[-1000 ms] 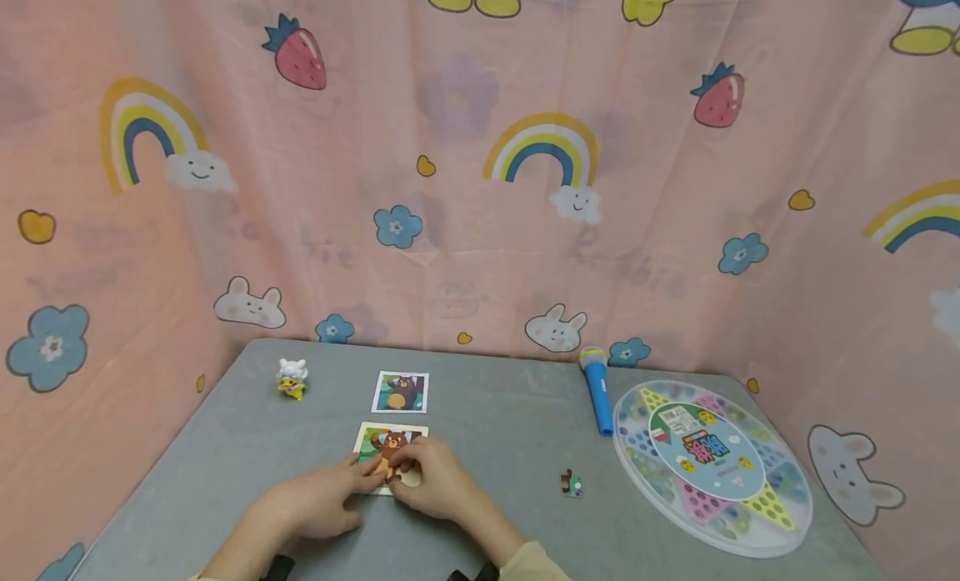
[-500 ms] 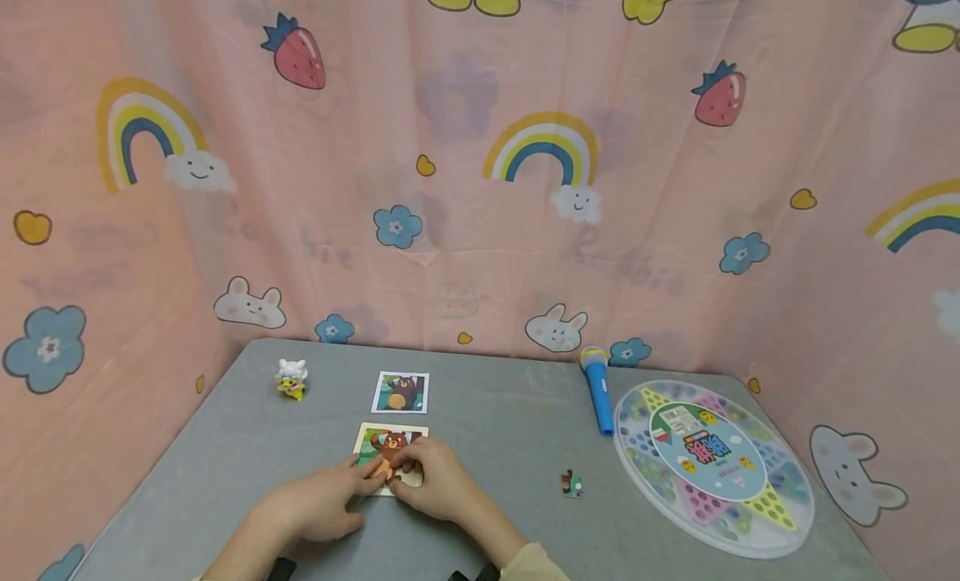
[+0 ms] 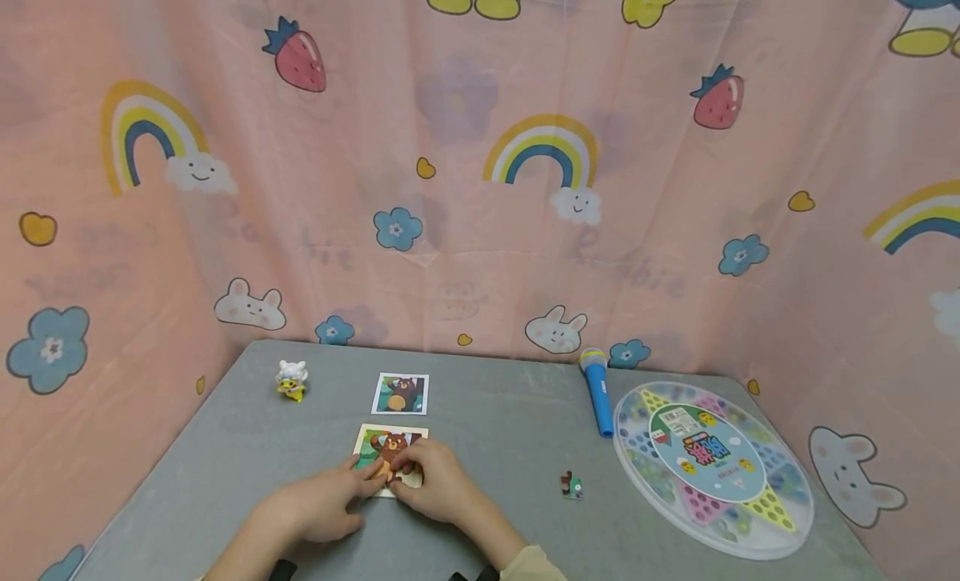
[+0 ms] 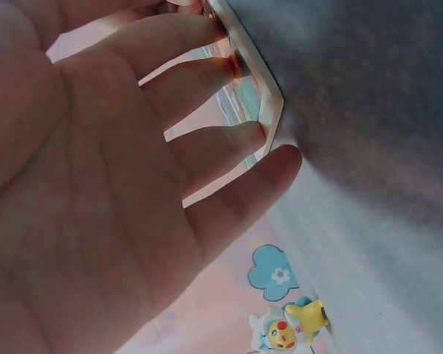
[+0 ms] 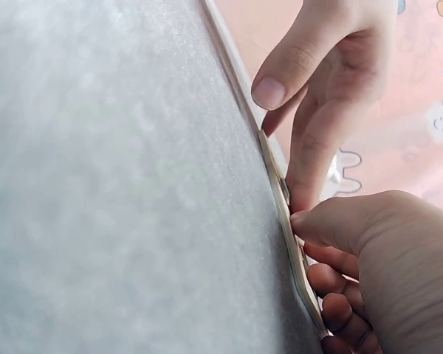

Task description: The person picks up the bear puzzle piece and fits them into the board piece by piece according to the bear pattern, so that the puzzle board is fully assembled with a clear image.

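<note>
A small bear jigsaw puzzle (image 3: 371, 438) in a pale-edged tray lies at the front of the grey table, with bare tray showing at its lower right. My left hand (image 3: 318, 502) rests straight fingertips on the puzzle's left side; in the left wrist view those fingers (image 4: 199, 85) lie over the tray edge. From the right, my right hand (image 3: 435, 479) pinches a puzzle piece at the lower middle, mostly hidden by thumb and fingers. The right wrist view shows its thumb (image 5: 325, 221) at the tray edge (image 5: 280, 206). A loose puzzle piece (image 3: 572, 485) lies further right.
Behind the puzzle lies a white-bordered bear picture card (image 3: 401, 394). A small white-and-yellow figurine (image 3: 292, 380) stands at the back left. A blue toy microphone (image 3: 597, 396) and a round board-game case (image 3: 708, 456) lie on the right. A patterned pink curtain (image 3: 465, 264) hangs behind.
</note>
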Action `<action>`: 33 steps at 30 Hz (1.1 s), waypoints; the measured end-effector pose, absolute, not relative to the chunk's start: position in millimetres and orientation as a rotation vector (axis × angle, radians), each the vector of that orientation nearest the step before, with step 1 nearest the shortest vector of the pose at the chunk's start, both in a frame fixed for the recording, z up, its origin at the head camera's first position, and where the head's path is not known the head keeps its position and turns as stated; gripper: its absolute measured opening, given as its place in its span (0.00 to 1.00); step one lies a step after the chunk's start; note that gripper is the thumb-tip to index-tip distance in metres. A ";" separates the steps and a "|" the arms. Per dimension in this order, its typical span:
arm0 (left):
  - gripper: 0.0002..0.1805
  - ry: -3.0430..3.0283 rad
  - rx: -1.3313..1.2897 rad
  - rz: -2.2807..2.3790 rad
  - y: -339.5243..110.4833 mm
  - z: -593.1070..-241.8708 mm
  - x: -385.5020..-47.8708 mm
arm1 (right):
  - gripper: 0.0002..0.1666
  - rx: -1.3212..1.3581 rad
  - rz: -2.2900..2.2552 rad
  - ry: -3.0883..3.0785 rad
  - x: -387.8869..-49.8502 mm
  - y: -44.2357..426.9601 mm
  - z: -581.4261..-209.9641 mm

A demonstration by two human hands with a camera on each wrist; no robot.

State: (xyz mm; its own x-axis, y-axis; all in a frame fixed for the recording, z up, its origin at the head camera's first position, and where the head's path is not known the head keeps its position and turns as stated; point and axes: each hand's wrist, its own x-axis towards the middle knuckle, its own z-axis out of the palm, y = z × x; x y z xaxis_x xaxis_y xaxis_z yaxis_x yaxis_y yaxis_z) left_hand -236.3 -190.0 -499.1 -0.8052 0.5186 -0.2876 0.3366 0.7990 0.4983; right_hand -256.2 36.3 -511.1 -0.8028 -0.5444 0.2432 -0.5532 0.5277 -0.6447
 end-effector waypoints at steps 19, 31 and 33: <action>0.29 2.653 0.713 0.723 -182.9 -472.0 -222.3 | 0.23 1.057 1.017 -2.819 -255.7 41.0 -509.1; 0.27 2.682 0.742 0.687 -183.5 -477.2 -226.3 | 0.21 1.001 1.337 -2.796 -261.0 45.1 -499.7; 0.27 2.684 0.738 0.691 -183.6 -477.6 -226.5 | 0.20 1.004 1.353 -2.788 -261.7 48.1 -495.8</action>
State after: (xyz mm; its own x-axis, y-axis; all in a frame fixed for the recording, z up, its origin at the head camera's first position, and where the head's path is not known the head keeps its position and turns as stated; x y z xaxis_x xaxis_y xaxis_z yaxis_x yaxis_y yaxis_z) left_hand -226.5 -183.6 -477.6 -0.8330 0.5375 -0.1311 0.4073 0.7562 0.5122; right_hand -261.7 48.1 -495.8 -0.8041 -0.5736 0.1563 -0.4776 0.4667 -0.7444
